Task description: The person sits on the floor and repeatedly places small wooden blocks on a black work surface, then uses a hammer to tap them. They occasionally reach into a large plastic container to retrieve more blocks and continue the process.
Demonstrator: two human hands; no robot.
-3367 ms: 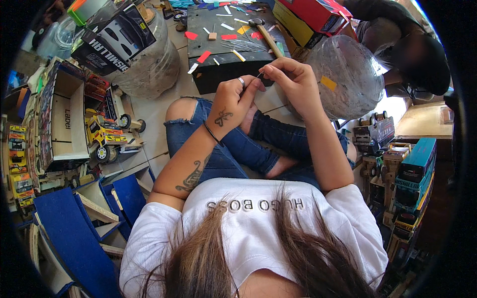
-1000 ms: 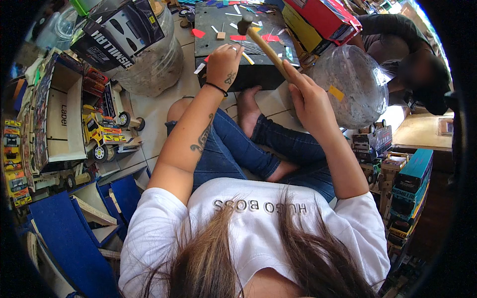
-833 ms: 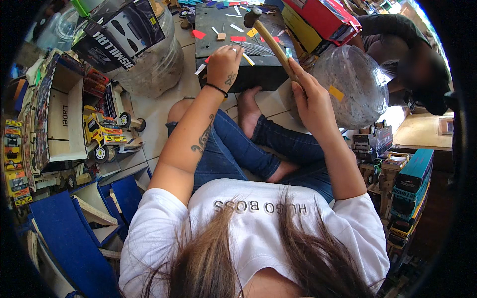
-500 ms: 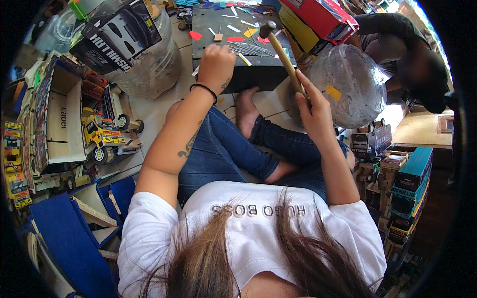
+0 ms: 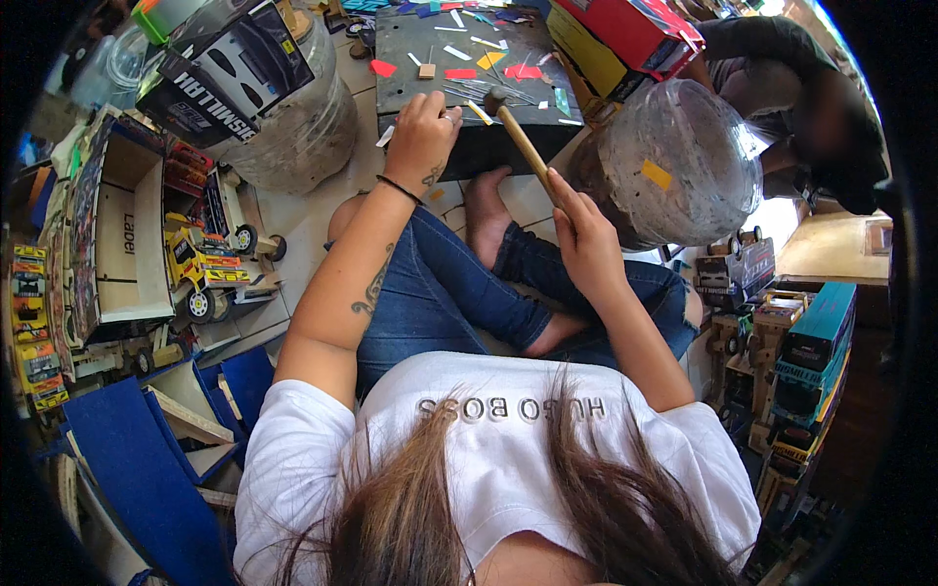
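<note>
My right hand (image 5: 590, 239) is wrapped round the wooden handle of a hammer (image 5: 528, 148). The hammer's metal head is over the front part of a dark work block (image 5: 410, 44). My left hand (image 5: 422, 137) is closed at the block's front left edge; anything between its fingers is hidden. Beyond that hand, a small wooden piece (image 5: 427, 71) lies on the block top. Several thin metal rods (image 5: 498, 92) lie near the hammer head, among scraps such as a red strip (image 5: 460, 74) and a yellow scrap (image 5: 490, 61).
A clear plastic container (image 5: 674, 166) stands right of the block, with red and yellow boxes (image 5: 625, 39) behind it. Another container (image 5: 313, 127) stands at the left under a black printed box (image 5: 230, 73). Toy trucks (image 5: 200, 264) and blue panels (image 5: 137, 479) crowd the left. A person crouches at right.
The hammer has swung down and left, its head now low over the block's front part. My right hand followed it. My left hand has shifted slightly toward me.
</note>
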